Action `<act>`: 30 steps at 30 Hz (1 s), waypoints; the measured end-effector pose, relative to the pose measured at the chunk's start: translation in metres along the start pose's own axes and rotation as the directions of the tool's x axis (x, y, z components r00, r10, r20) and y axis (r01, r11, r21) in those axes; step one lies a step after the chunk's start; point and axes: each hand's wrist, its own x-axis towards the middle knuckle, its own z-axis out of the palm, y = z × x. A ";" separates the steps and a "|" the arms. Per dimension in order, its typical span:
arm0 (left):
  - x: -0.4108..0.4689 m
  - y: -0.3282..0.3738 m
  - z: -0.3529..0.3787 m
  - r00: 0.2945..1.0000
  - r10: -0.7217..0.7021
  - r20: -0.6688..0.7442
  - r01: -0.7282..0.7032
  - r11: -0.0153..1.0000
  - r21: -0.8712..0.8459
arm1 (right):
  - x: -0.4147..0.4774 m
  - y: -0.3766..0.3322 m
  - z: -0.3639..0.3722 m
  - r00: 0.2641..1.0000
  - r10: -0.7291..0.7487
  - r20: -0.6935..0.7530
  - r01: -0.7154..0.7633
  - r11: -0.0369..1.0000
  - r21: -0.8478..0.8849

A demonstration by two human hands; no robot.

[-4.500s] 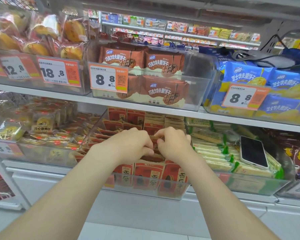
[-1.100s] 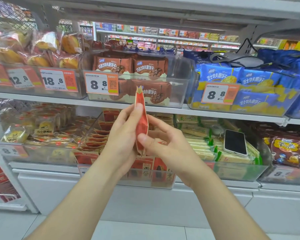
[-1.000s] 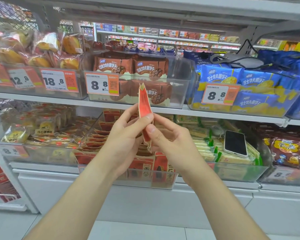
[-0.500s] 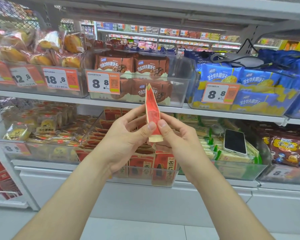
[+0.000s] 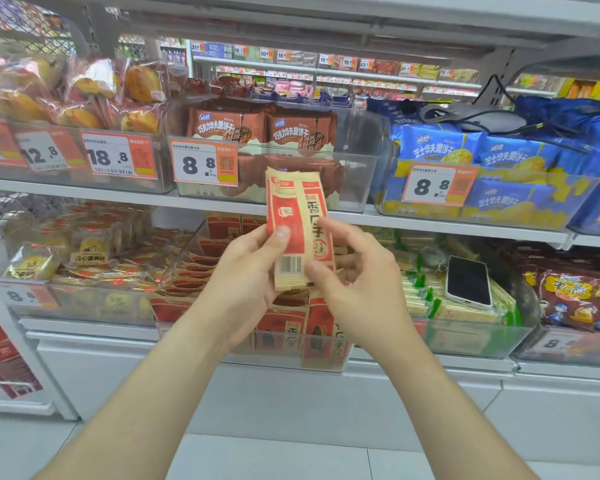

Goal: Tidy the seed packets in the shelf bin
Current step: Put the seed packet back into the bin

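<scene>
1. Two hands are raised in front of the shelving, the left hand point(image 5: 253, 271) and the right hand point(image 5: 357, 289). Both grasp the same held packet point(image 5: 298, 223).
2. Left hand: the thumb presses on the red front face of the packet and the fingers wrap behind it, a full grasp.
3. Right hand: the thumb tip sits at the lower right edge beside the barcode and the fingers curl behind the right side, a pinching grasp.
4. Held packet: it is upright with its printed face toward the camera, red and cream, barcode at the lower end. The lower end shows several layered edges, and whether this is one packet or a thin stack cannot be told. It is above the shelf bin point(image 5: 187, 244) and not in it.
5. Shelf bin: clear plastic, on the lower shelf, below and behind the hands. Seed packets point(image 5: 284, 327) of the same red-and-cream print fill it. The front ones stand against the front wall and those further back lean in rows.
6. Adjacent bins, lower shelf: a phone point(image 5: 468, 280) lies screen up on green-and-cream packets point(image 5: 420, 299) to the right. Wrapped pastries point(image 5: 87, 247) are to the left.
7. Upper shelf: brown wafer packets point(image 5: 257, 129) sit behind an 8.8 price tag point(image 5: 205, 164), with blue packets point(image 5: 440, 150) to the right and bagged buns point(image 5: 139, 84) to the left.
</scene>
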 end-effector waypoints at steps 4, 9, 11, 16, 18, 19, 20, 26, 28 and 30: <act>0.000 0.000 -0.004 0.996 0.040 -0.081 -0.042 0.999 -0.023 | 0.003 -0.008 -0.005 0.939 0.324 0.114 -0.343 0.882 0.324; -0.001 0.000 -0.002 0.993 0.014 -0.119 -0.017 1.000 -0.023 | 0.003 -0.008 -0.011 0.861 0.449 0.237 -0.507 0.735 0.451; -0.001 0.001 -0.001 0.991 -0.006 -0.136 0.002 1.000 -0.028 | 0.003 -0.009 -0.012 0.852 0.465 0.241 -0.523 0.728 0.443; -0.001 0.004 0.002 0.987 -0.040 -0.158 0.035 0.999 -0.034 | 0.003 -0.011 -0.010 0.873 0.452 0.184 -0.487 0.790 0.372; -0.001 0.003 0.004 0.979 -0.052 -0.195 0.047 0.998 -0.031 | 0.004 -0.010 -0.009 0.888 0.432 0.157 -0.460 0.836 0.300; -0.001 0.003 0.006 0.973 -0.055 -0.226 0.051 0.998 -0.024 | 0.004 -0.009 -0.009 0.891 0.422 0.168 -0.453 0.854 0.255; -0.002 0.001 0.006 0.964 -0.056 -0.261 0.059 0.998 0.001 | 0.004 -0.009 -0.008 0.889 0.413 0.199 -0.450 0.870 0.202; -0.001 -0.001 0.000 0.935 -0.137 -0.327 0.191 0.972 0.140 | 0.001 -0.004 -0.006 0.886 0.407 0.223 -0.408 0.912 -0.046; -0.002 -0.001 0.000 0.946 -0.168 -0.279 0.234 0.946 0.223 | 0.002 -0.007 -0.007 0.911 0.385 0.146 -0.396 0.916 0.058; -0.003 -0.004 0.004 0.949 -0.183 -0.256 0.257 0.921 0.292 | 0.003 -0.011 -0.009 0.929 0.366 0.056 -0.370 0.910 0.187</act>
